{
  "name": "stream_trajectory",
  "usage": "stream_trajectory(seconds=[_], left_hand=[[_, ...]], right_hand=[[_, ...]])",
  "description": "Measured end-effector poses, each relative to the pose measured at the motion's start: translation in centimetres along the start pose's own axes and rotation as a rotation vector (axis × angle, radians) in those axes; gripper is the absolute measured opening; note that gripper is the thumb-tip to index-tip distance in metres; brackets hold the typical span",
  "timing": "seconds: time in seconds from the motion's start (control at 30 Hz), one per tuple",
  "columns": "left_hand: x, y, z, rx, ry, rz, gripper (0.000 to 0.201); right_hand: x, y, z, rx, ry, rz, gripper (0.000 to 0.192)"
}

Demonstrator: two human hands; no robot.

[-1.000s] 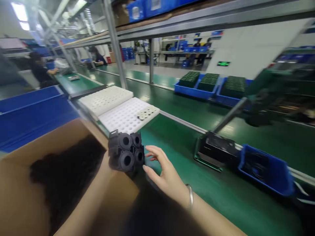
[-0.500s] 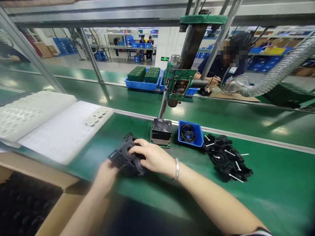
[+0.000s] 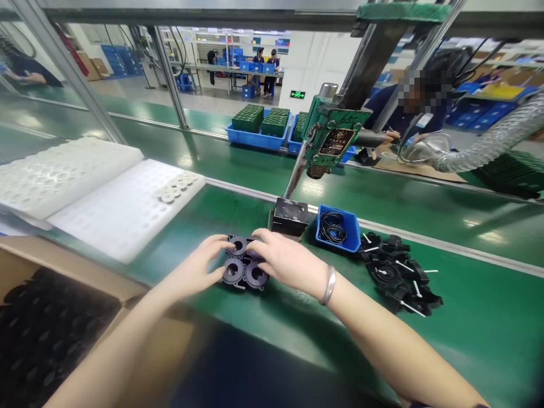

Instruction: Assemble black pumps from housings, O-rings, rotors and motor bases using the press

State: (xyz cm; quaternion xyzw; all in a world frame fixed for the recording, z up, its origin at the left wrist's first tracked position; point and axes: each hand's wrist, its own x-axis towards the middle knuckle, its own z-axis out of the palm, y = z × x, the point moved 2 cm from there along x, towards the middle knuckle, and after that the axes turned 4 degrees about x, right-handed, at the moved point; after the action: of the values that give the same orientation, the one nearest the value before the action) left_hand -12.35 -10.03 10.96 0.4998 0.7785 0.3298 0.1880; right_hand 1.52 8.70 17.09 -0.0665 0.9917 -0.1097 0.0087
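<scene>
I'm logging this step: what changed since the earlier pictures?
The black cluster moved right, away from the carton, and down onto the green bench. The left hand loosened its grip; the right hand partly covers the cluster. The white tray and blue bin stayed.

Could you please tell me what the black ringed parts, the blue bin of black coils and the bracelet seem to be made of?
Black ringed parts: probably dull moulded plastic, judging by the soft sheen on their rims. Blue bin: likely smooth plastic, from its even colour and slight gloss. Bracelet: apparently polished metal, given its silvery highlights.
</scene>
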Motion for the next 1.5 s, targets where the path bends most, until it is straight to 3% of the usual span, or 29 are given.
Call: stream_trajectory(seconds=[0.1,0.2,0.3,0.43,0.67,0.93,1.1,1.23,1.4,1.5], left_hand=[[1.9,1.1,-0.2,0.223,-0.092,0.053,0.042],[3.4,1.7,-0.3,0.381,-0.126,0.138,0.034],[4.3,1.8,-0.2,0.496,-0.098,0.198,0.029],[4.5,1.8,-0.2,0.606,-0.022,0.164,0.035],[4.0,1.8,-0.2,0.488,-0.05,0.035,0.042],[3.1,1.7,-0.5,0.385,-0.072,0.027,0.054],[3.2,1.8,-0.4,0.329,-0.052,0.03,0.048],[3.3,2.4,-0.5,0.398,-0.097,0.03,0.053],[2.9,3.2,-0.7,0.544,-0.081,0.18,0.052],[2.9,2.9,-0.4,0.5,-0.142,0.131,0.062]], right_hand=[[-1.4,1.2,-0.1,0.009,0.063,0.093,0.03],[-1.9,1.4,1.0,0.056,0.077,0.079,0.029],[-1.7,0.9,2.1,0.093,0.072,0.078,0.037],[-0.8,0.5,2.8,0.078,0.036,0.119,0.042],[-0.2,0.8,3.1,0.035,-0.003,0.146,0.043],[0.8,0.5,2.7,-0.021,-0.074,0.165,0.042],[1.2,0.4,2.7,-0.049,-0.094,0.159,0.041],[0.9,0.5,2.6,-0.067,-0.102,0.183,0.041],[0.2,0.8,2.2,-0.089,-0.139,0.237,0.041],[-0.3,1.3,1.9,-0.08,-0.159,0.247,0.041]])
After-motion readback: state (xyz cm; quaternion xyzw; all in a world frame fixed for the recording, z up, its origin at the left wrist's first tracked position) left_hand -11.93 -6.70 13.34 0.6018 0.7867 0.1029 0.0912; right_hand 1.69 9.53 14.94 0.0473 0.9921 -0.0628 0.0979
